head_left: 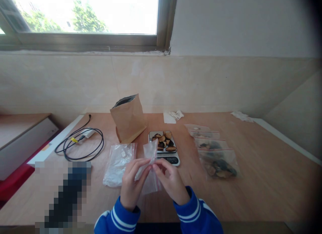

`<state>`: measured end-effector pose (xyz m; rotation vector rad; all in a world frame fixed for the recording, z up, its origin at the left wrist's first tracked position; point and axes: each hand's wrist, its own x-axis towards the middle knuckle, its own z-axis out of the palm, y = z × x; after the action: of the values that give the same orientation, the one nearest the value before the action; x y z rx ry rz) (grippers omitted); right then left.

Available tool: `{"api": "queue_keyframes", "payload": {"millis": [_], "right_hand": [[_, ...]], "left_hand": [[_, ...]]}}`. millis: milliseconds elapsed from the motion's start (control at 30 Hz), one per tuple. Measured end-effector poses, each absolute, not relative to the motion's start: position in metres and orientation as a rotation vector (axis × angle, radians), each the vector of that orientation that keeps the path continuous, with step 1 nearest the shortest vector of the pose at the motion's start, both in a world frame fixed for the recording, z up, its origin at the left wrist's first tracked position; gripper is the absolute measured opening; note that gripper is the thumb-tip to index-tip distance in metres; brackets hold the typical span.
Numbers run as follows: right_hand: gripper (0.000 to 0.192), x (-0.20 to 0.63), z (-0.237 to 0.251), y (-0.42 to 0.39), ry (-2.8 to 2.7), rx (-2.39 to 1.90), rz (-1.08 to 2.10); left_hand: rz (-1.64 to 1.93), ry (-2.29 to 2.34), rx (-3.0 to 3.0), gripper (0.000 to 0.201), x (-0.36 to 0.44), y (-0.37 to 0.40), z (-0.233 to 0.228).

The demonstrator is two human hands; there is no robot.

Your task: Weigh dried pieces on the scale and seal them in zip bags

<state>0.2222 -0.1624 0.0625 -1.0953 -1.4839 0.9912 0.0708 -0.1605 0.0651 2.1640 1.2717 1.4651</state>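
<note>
No legible text anywhere; scale display too small to read.

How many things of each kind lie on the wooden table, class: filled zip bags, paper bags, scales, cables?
Filled zip bags: 3
Brown paper bag: 1
Kitchen scale: 1
Black cable: 1
Total: 6
Not counted: the empty zip bag held between the left hand and right hand.

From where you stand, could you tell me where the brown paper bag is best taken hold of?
Grip the brown paper bag by its open top rim, coming from above: it stands upright, leaning slightly, mouth open, behind the scale, so a low reach crosses the loaded platform.
</note>
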Motion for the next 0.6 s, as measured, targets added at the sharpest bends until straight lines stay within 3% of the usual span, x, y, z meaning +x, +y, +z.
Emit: {"api": "queue_keyframes", "payload": {"millis": [200, 367, 500, 600], "right_hand": [[0.029, 0.232, 0.047, -0.163, -1.396, -1.118, 1.160], [0.032, 0.247, 0.036, -0.165, -1.312, -1.141, 1.168], [0.036, 0.264, 0.037, -0.159, -1.385, -1.156, 1.113], [0.036, 0.280, 0.036, -0.148, -1.422, -1.227, 0.892]], "left_hand": [[1.558, 1.407, 1.991, 0.005, 0.063, -0.159, 0.064], [1.776, 1.562, 1.674, 0.009, 0.047, -0.151, 0.068], [1.834, 1.356, 1.776, 0.007, 0.047, -0.141, 0.069], [1.925, 1.157, 1.726, 0.006, 0.058, -0.126, 0.067]]}}
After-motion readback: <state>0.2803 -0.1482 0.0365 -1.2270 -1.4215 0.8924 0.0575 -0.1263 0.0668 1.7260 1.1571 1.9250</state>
